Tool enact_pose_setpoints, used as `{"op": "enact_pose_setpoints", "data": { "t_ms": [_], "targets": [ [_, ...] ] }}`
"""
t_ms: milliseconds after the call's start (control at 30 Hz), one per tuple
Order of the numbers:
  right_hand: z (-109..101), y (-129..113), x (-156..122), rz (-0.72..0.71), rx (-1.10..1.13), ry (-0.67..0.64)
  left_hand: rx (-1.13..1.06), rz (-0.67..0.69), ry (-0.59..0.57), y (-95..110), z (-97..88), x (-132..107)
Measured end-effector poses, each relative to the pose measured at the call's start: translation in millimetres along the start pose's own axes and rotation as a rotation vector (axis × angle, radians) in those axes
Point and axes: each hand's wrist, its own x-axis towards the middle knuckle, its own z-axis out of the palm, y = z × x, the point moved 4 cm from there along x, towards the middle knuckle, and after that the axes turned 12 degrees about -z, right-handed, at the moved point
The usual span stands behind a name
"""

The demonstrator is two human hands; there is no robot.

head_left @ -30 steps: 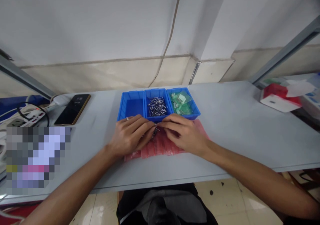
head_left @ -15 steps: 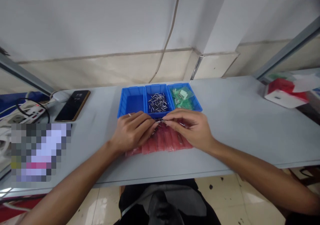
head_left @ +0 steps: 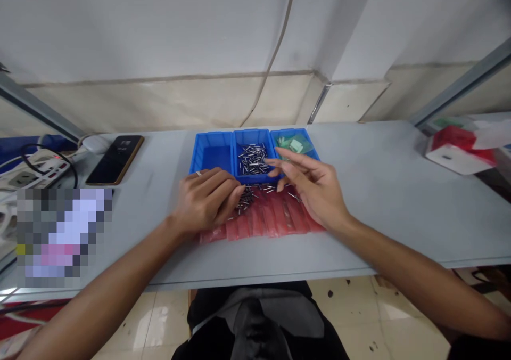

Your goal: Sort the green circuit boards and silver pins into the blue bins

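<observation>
My left hand [head_left: 207, 199] is closed, fingers curled together, at the left end of the red bags; whatever lies inside its grip is hidden. Beside its thumb is a pile of small dark and silver metal pins [head_left: 245, 199]. My right hand [head_left: 317, 187] is raised over the front of the blue bins, thumb and fingers apart, with nothing clearly seen between them. Its fingertips reach toward the middle blue bin [head_left: 252, 179], which holds many more metal pins [head_left: 254, 157]. Under both hands lies a row of small red plastic bags [head_left: 263, 219], with a few loose pins on top.
The left blue bin [head_left: 215, 157] shows its bare floor. In the right bin is a green plastic bag [head_left: 299, 144] with pale pieces. A phone [head_left: 115, 160] and power strips [head_left: 35, 173] lie left; a red and white box [head_left: 459, 149] stands right.
My right hand has parted from the left, moving up and right while its fingers spread. My left hand has shifted slightly left, uncovering more of the pin pile. The view has tilted slightly.
</observation>
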Motion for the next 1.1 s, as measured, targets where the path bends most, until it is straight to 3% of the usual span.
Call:
{"op": "enact_pose_setpoints", "data": {
  "t_ms": [100, 267, 333, 400, 533, 700, 867, 1100],
  "targets": [
    [3, -7, -1, -0.109, -0.097, -0.107, 0.026, 0.000, 0.014, -1, 0.4, -1],
    [24, -10, -15, -0.551, -0.647, -0.562, 0.040, -0.008, 0.011, -1, -0.4, 1],
    [31, -1, -20, -0.619, -0.811, -0.716, 0.041, -0.016, 0.020, -1, -0.8, 1],
    [33, 8, -23, -0.624, -0.876, -0.789, 0.033, -0.030, 0.025, -2, -0.9, 1],
    [33, 14, -23, -0.626, -0.860, -0.782, 0.027, -0.038, 0.020, -3, -0.8, 0],
    [30, 4, -20, -0.622, -0.756, -0.657, 0.042, -0.051, 0.039, -4, -2.5, 1],
    [37, 2, -22, -0.705, -0.727, -0.760, 0.050, -0.048, 0.040, -4, -1.5, 2],
    [34, 8, -22, -0.682, -0.759, -0.696, 0.069, -0.038, 0.023, -4, -0.5, 1]
  ]
}}
